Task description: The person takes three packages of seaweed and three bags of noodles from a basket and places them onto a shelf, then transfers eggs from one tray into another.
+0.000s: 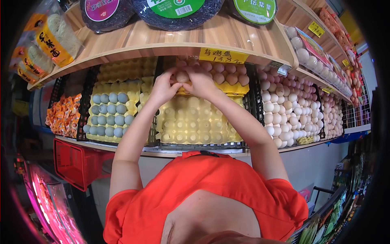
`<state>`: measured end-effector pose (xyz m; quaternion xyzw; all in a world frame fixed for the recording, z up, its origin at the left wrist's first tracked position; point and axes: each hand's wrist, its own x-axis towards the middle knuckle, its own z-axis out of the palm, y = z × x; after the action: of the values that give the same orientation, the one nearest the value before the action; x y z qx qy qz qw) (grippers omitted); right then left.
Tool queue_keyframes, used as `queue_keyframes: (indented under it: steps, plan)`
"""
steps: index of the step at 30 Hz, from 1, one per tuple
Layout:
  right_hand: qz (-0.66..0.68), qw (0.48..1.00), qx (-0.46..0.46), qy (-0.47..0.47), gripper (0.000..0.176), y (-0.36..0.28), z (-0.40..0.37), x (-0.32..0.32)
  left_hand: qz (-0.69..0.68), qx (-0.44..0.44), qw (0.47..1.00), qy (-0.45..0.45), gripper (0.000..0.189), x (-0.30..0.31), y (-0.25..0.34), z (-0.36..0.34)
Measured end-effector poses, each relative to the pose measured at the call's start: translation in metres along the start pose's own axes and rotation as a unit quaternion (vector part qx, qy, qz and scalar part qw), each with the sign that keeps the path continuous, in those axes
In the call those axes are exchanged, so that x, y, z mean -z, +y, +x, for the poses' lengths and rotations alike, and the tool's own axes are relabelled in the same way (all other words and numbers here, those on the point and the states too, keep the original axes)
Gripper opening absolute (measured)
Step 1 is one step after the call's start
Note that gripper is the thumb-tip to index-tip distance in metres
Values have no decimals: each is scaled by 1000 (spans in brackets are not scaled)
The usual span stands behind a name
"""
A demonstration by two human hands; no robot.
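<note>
My left hand (164,86) and my right hand (201,83) meet over the back of the middle bin, fingers curled and thumbs almost touching. Between them is a brownish egg (182,77), gripped from both sides. Beneath my hands, a yellow egg tray (232,89) carries rows of pinkish-brown eggs (231,79), partly hidden by my fingers and the shelf. In front of it lies a pale yellow egg tray (191,120) with bare cups.
Blue-green eggs (109,109) fill a tray on the left, beside orange packets (65,116). Loose pale eggs (290,110) lie to the right. Overhead, a wooden shelf (162,40) bears a yellow price card (223,55). A red basket (75,162) stands lower left.
</note>
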<state>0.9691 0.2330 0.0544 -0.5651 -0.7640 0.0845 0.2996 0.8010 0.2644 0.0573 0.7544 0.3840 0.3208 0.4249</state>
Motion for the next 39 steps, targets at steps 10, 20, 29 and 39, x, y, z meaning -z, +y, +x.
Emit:
queue_keyframes:
  steps: [10,20,29,39]
  plan:
    - [-87,990,26,-108,33,8,20,-2,118,-24,992,28,36,-8,-31,26]
    - [-79,992,-6,-99,23,9,26,-23,167,-109,978,61,35,-13,-65,37]
    - [-96,993,-15,61,41,-16,-19,-23,249,-152,952,97,38,-14,-18,-13]
    - [-10,997,-60,-50,49,-76,-136,-40,236,-132,950,-157,31,-35,-10,-124]
